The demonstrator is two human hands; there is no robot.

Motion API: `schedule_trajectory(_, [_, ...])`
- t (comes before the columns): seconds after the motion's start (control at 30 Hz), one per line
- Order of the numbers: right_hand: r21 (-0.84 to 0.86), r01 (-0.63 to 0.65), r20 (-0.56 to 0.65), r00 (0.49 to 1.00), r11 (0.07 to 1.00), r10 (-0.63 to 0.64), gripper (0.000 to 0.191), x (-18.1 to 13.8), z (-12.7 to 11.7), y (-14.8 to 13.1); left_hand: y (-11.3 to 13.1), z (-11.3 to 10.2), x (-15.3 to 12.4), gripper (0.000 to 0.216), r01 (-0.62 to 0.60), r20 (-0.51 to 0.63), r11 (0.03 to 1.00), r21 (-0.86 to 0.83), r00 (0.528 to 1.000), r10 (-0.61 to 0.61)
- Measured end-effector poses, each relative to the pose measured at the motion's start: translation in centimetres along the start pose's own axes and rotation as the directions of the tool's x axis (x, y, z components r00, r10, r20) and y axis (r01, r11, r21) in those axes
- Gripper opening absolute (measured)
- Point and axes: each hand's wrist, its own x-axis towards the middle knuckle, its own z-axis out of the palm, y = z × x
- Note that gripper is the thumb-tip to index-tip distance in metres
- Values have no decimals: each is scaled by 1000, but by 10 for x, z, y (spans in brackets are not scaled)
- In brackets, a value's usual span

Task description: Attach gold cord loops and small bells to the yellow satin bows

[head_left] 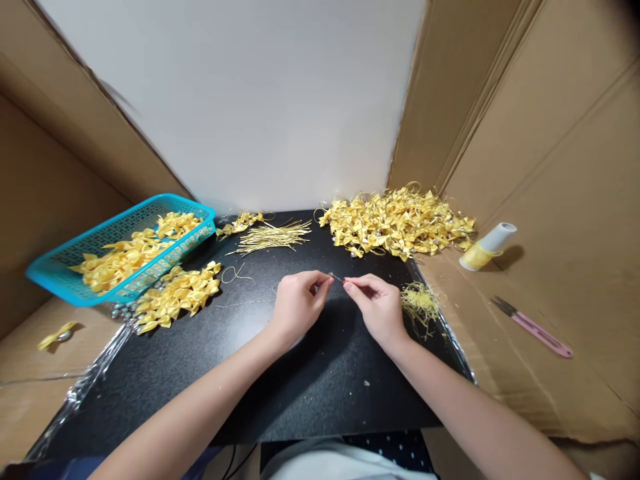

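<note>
My left hand (pixel 301 300) and my right hand (pixel 376 303) are raised over the black tabletop, fingertips pinched and almost meeting. Between them spans a thin dark needle (pixel 338 278), its right end in my right fingertips. A fine yellowish thread (pixel 250 303) trails leftward over the table from my left hand, whose fingertips pinch close to the needle's other end. Exactly where thread and needle meet is too small to make out. To the right of my right hand lies a tangle of yellow thread scraps (pixel 421 301).
A blue basket (pixel 60 267) of yellow ribbon bows stands left, with more bows (pixel 180 297) beside it. Gold cords (pixel 273 237) lie at the back near a large heap of corded bows (pixel 400 223). On the right are a thread spool (pixel 487 247) and pink thread snips (pixel 537 330). Cardboard walls enclose the sides.
</note>
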Motion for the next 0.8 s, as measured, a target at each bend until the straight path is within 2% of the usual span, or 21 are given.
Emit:
schedule_trajectory(0.1, [-31, -3, 10, 1000, 1000, 4, 12, -3, 3, -1, -2, -2, 0, 22, -8, 5, 998, 68, 1000, 8])
schedule_trajectory(0.47, [-8, -96, -76, 993, 995, 95, 15, -5, 11, 5, -2, 8, 7, 23, 33, 23, 991, 127, 999, -36])
schedule_trajectory(0.6, [48, -153, -87, 984, 987, 157, 18, -4, 10, 8, -2, 9, 3, 21, 0, 40, 993, 116, 999, -4])
schedule_trajectory(0.8, [124, -187, -87, 976, 975, 198, 18, -3, 8, 5, -3, 7, -4, 16, 4, -9, 999, 41, 1000, -4])
